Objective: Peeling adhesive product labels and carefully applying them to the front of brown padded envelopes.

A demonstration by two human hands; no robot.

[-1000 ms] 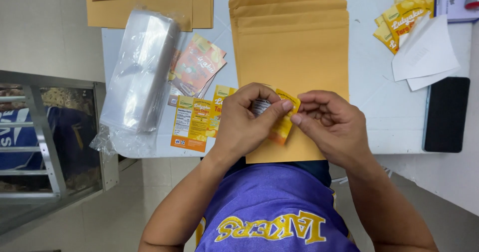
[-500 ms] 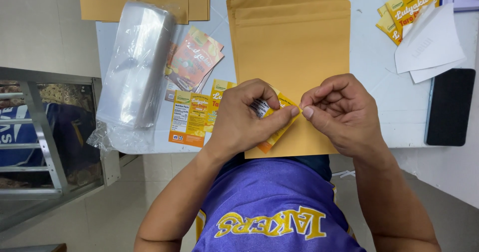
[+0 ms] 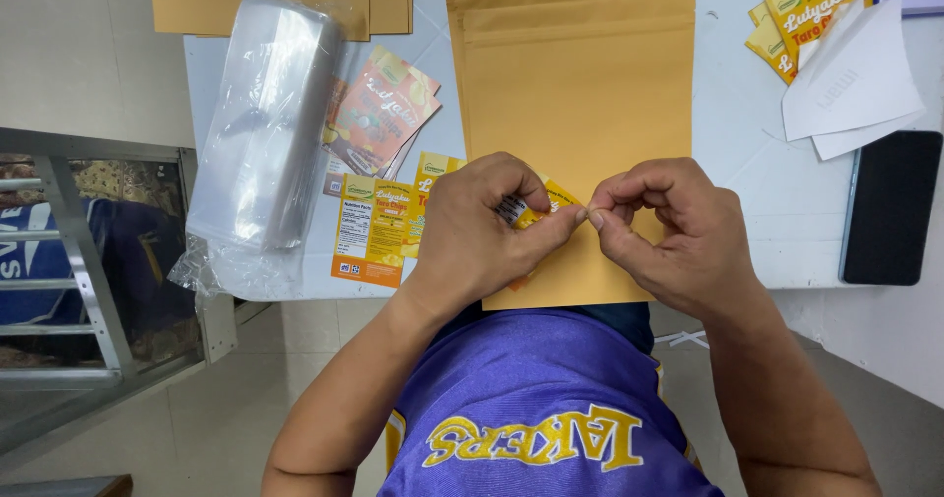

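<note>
The left hand (image 3: 487, 227) and right hand (image 3: 669, 232) meet fingertip to fingertip above the near edge of the white worktop (image 3: 747, 212), both pinching one small yellow label sticker (image 3: 543, 205). The sticker sits over the lower end of a stack of kraft-paper pouches (image 3: 575, 84). Printed orange labels (image 3: 379, 227) lie just left of the left hand. A roll of clear plastic bags (image 3: 261, 133) overhangs the left edge. A black tablet (image 3: 890, 207) rests at the right edge.
</note>
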